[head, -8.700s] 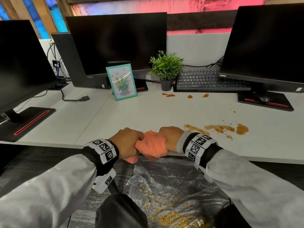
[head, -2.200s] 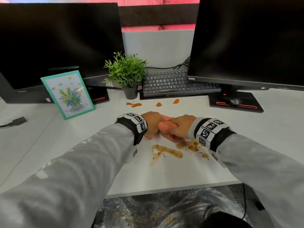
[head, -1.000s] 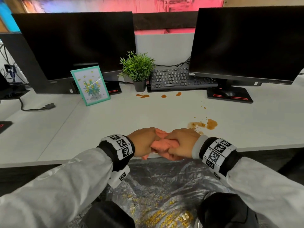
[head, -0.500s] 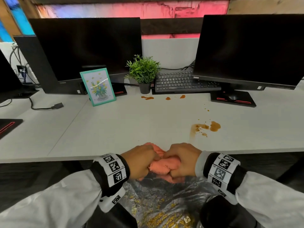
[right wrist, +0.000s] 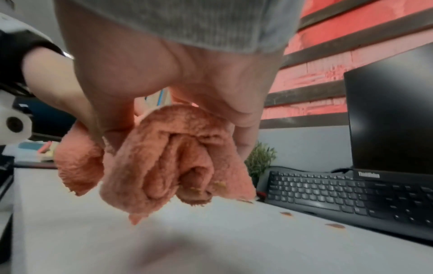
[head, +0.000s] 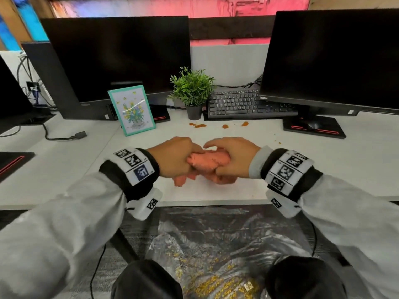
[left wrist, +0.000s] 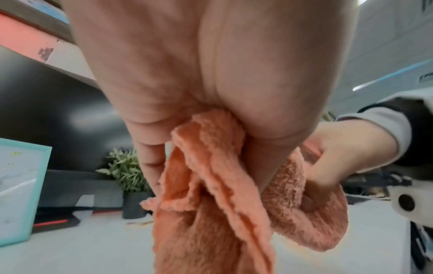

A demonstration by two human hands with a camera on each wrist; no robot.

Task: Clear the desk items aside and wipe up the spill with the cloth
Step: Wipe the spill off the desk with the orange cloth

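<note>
2 hands bunched on 1 cloth

Much of the cloth (head: 207, 162) is buried inside your fists, so you cannot read how it is folded. Your left hand (head: 174, 157) grips its 9 o'clock end, fingers curled round it; your right hand (head: 232, 157) grips the 3 o'clock end the same way. In the wrist views loose folds hang below both fists, and whether they touch the desk (head: 86, 169) is hard to tell. Brownish bits cling to a fold under your right hand. 3 orange-brown spill spots (head: 199, 125) lie at 12 o'clock from your hands, just in front of the potted plant (head: 192, 91) and keyboard (head: 241, 104). Both outer monitors are cut off by the frame edge.
</note>
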